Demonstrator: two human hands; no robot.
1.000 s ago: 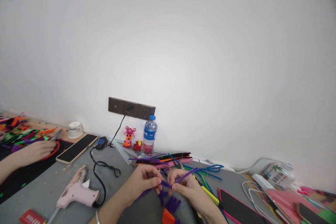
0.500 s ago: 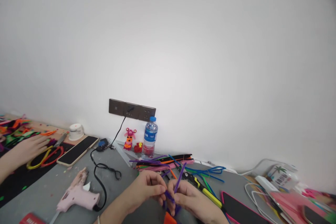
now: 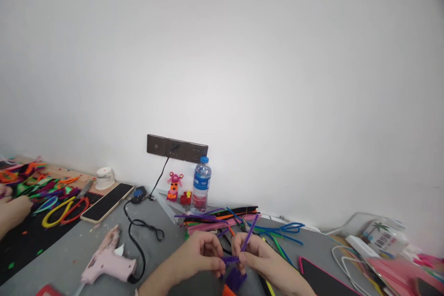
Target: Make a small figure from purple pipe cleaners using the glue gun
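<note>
Near the bottom middle, my left hand (image 3: 204, 255) pinches one part of a purple pipe cleaner (image 3: 250, 232). My right hand (image 3: 255, 257) grips the same strand, and one end sticks up past its fingers. A short purple stretch spans the small gap between the two hands. Just below them hangs a purple fuzzy piece (image 3: 236, 279) with an orange piece (image 3: 228, 290) under it, partly cut off by the frame edge. Behind my hands lies a pile of coloured pipe cleaners (image 3: 215, 222). Yellow-handled pliers are mostly hidden under my right hand.
A pink glue gun (image 3: 109, 261) with a black cord lies left. A water bottle (image 3: 201, 187) and a small pink-orange figure (image 3: 174, 187) stand by the wall. Phones (image 3: 107, 202) lie on the grey table. At far left is another person's hand (image 3: 15, 212) among coloured scraps.
My hands have moved slightly apart, baring the purple strand between them. The view has shifted a little. The other person's hand has drawn back left, uncovering the scraps and scissors.
</note>
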